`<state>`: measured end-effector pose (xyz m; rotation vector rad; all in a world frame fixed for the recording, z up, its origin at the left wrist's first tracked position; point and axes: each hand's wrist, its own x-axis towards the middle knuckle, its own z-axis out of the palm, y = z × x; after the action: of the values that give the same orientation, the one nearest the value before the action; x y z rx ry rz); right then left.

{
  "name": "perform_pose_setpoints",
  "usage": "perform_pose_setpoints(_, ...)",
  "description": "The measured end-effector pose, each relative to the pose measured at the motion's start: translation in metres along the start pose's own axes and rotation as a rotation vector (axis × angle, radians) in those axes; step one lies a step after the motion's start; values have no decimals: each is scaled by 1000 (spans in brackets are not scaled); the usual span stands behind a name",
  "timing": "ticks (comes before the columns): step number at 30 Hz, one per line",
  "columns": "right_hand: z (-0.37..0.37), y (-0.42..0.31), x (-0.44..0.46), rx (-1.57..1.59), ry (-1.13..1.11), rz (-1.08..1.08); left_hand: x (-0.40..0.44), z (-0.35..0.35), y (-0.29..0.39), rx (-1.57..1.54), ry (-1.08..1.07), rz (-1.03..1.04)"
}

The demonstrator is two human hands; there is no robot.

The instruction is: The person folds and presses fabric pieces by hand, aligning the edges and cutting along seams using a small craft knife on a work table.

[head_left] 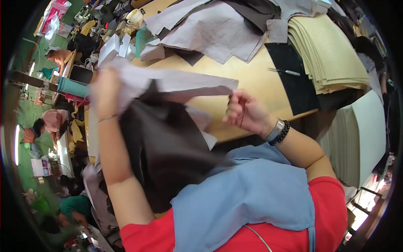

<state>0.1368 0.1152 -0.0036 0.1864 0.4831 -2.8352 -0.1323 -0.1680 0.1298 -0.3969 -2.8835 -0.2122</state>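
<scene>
A large dark brown leather sheet with a pale grey underside hangs over the front edge of the table and against my apron. My left hand, smeared by motion, is raised at the left and closed on the sheet's far left part. My right hand has curled fingers, with the thumb and fingertips pinching the right corner of the same sheet. Between both hands the pale underside is stretched in a folded band. Behind it lie more grey-backed leather pieces in a loose heap.
On the wooden table, a silver pen-like tool rests on a black sheet. A stack of yellow textured sheets stands at right, above a pale stack. White boxes sit at back left. Other people work beyond the left side.
</scene>
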Motion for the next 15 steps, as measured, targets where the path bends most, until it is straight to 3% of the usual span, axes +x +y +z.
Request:
perform_pose_setpoints(1,-19,-15,2,42,78,-27,0,35,17,106,-105,25)
perform_pose_setpoints(2,-17,-24,0,-116,234,-131,-6,70,30,159,-106,128)
perform_pose_setpoints(4,-14,-39,-3,-431,535,-331,-23,124,49,-259,17,451)
perform_pose_setpoints(5,-23,-43,-8,-525,495,-387,-34,127,63,-282,-56,489)
perform_pose_setpoints(7,-34,-44,-12,-1043,455,-439,-54,128,84,-321,-208,571)
perform_pose_setpoints(9,-25,-39,-13,-1399,443,-420,-61,137,85,-366,-308,538)
perform_pose_setpoints(12,-23,-31,2,-2025,165,-749,-65,143,81,-376,-352,523)
perform_pose_setpoints(15,-14,-23,21,-2187,90,-750,-69,144,81,-393,-299,540)
